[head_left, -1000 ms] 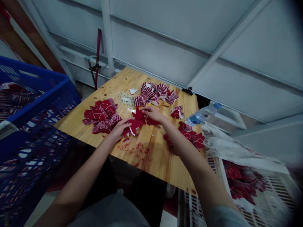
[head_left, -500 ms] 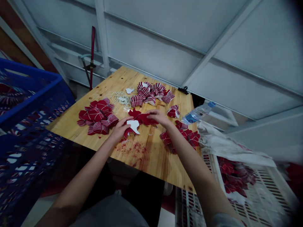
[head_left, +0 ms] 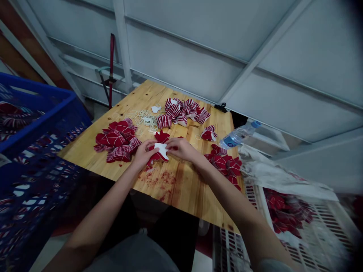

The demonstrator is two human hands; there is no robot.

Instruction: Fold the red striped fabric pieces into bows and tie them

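Observation:
My left hand [head_left: 145, 152] and my right hand [head_left: 179, 147] meet over a small stack of red cut pieces [head_left: 157, 152] with a white-backed one on top, in the middle of a wooden table [head_left: 181, 181]. Both hands pinch the stack's edges. One loose red piece [head_left: 162, 136] lies just behind the stack. A pile of red banded bundles [head_left: 117, 139] sits left of my left hand. Another pile of bundles [head_left: 225, 164] lies by my right forearm.
Striped red-and-white bundles [head_left: 183, 111] and loose rubber bands [head_left: 144, 119] lie at the table's far side. A water bottle [head_left: 239, 135] lies off the right edge. A blue crate [head_left: 34, 124] stands left; a white crate [head_left: 317, 234] with red pieces stands right. Red crumbs [head_left: 159, 179] dot the near edge.
My right hand has drawn back from the far red pieces to the stack by my left hand. A white-backed piece now lies on top of the stack, held between both hands.

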